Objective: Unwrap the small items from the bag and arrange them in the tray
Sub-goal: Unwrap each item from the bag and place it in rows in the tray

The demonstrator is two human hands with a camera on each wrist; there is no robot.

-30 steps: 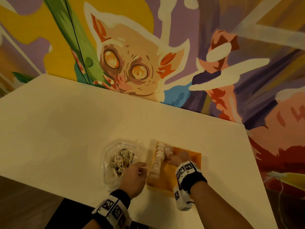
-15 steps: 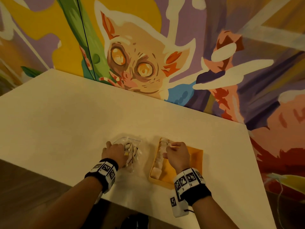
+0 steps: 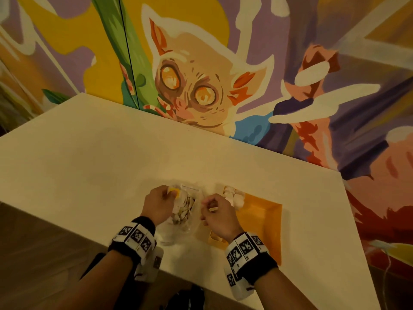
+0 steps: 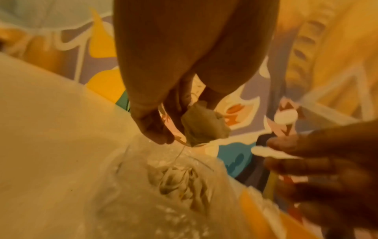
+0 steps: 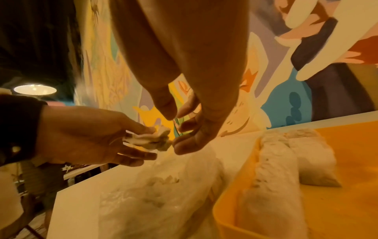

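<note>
Writing: no brand or readable words are seen; only black-and-white square marker patterns are carried on the two wristbands (image 3: 134, 238).
Left hand (image 3: 159, 205): a small wrapped item (image 4: 204, 124) is pinched at the fingertips (the wrapper looks crumpled and pale), held above the mouth of the bag.
Right hand (image 3: 218, 212): the fingers are loosely curved and nothing is gripped; the fingertips (image 5: 184, 126) are brought just beside the pinched item, whether touching it cannot be told.
Bag (image 3: 185, 217): clear plastic, laid on the table (image 3: 89, 164) between the two hands and below them, with more pale items seen inside.
Tray (image 3: 266, 222): orange, lying under and beyond the right hand, just beside the bag.
Unwrapped pieces (image 5: 272, 163): white lumps are lined up along the tray's wall nearest the bag.
</note>
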